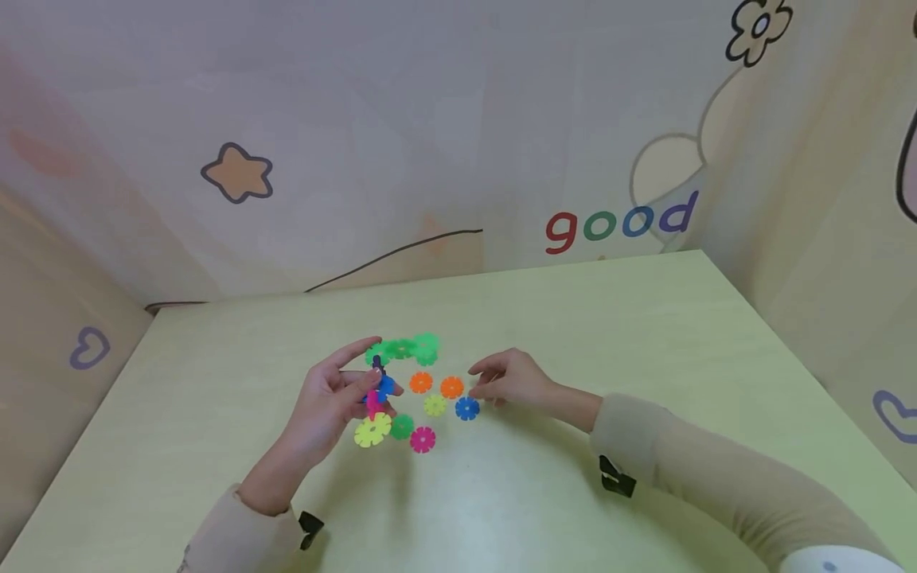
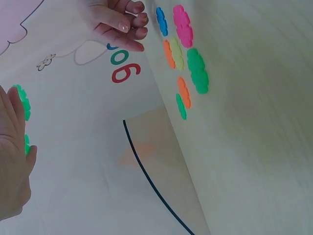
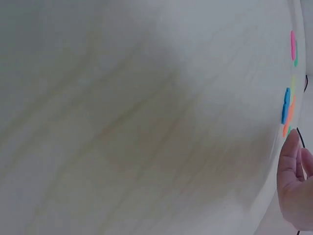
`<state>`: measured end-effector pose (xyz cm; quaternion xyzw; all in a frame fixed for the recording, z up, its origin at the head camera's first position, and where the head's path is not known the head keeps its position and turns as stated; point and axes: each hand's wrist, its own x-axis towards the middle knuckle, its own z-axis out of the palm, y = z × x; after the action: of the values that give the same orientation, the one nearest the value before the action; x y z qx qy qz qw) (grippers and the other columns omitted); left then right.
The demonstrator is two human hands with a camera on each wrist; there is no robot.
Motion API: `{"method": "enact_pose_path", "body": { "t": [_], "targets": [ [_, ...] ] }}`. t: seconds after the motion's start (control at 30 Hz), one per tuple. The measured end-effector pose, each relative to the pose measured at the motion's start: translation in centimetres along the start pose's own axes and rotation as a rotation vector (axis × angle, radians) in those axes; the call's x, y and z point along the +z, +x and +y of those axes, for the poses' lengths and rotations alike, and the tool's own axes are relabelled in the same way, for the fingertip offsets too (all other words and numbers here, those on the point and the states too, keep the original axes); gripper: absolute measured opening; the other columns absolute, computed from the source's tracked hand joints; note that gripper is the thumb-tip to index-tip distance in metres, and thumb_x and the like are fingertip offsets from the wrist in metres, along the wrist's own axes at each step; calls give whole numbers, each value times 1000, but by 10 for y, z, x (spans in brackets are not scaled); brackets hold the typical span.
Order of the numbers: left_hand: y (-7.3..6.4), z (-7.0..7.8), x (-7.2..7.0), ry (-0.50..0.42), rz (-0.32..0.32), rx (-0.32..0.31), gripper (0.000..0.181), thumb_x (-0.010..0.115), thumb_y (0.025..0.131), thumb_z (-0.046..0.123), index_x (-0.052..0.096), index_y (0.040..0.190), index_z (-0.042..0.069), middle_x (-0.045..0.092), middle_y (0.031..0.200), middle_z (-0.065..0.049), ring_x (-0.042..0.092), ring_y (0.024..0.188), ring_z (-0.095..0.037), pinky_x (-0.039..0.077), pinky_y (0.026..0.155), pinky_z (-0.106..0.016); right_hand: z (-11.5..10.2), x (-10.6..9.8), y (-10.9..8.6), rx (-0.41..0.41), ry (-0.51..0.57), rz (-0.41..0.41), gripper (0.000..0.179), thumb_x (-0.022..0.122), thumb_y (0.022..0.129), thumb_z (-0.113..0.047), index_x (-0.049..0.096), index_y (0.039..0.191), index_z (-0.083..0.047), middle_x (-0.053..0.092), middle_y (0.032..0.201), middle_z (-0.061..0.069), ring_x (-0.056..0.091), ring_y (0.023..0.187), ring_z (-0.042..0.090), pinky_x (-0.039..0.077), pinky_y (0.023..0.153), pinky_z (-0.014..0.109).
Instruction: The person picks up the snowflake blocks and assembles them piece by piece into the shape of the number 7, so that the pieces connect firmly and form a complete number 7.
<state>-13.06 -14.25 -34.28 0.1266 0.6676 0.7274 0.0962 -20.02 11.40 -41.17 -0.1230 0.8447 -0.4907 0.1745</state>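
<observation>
My left hand [image 1: 322, 414] pinches a curved chain of interlocking plastic snowflake discs, raised over the table. Green discs [image 1: 401, 349] form its far end; a purple one, a blue one [image 1: 387, 387] and a pink one follow, partly hidden by fingers, and a yellow disc [image 1: 373, 436] hangs at the near end. With fingers loosely bent and nothing between them, my right hand [image 1: 519, 380] hovers just beside a loose blue disc [image 1: 467, 415] and an orange disc [image 1: 452, 393]. In the left wrist view, fingers cover most of the chain's green discs [image 2: 24, 105].
More loose discs lie between the hands: another orange disc [image 1: 420, 388], a yellow-green disc [image 1: 435, 411], a green disc [image 1: 403, 433] and a pink disc [image 1: 423, 446]. The pale table [image 1: 544, 509] meets a printed cloth backdrop [image 1: 401, 119] at the back and sides.
</observation>
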Motion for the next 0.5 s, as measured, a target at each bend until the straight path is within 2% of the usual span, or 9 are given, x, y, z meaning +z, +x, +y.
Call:
{"method": "enact_pose_path", "body": {
  "t": [0.17,0.5],
  "targets": [
    [2,1,-5,21,5,-5,52,52,92,7,29,138,-2,69,79,-2,67,66,-21,54,70,-33,4,4,3,-2,-69,-31,33,76,73,-14,68,104,-6,59,75,1,53,64,16,48,54,24],
    [5,-2,-10,27,-37,31,55,54,91,5,26,139,-2,69,82,-2,67,65,-22,55,68,-36,-1,13,2,-27,-196,-30,32,81,67,-15,71,97,-9,59,81,-4,50,79,15,44,69,24]
  ]
}}
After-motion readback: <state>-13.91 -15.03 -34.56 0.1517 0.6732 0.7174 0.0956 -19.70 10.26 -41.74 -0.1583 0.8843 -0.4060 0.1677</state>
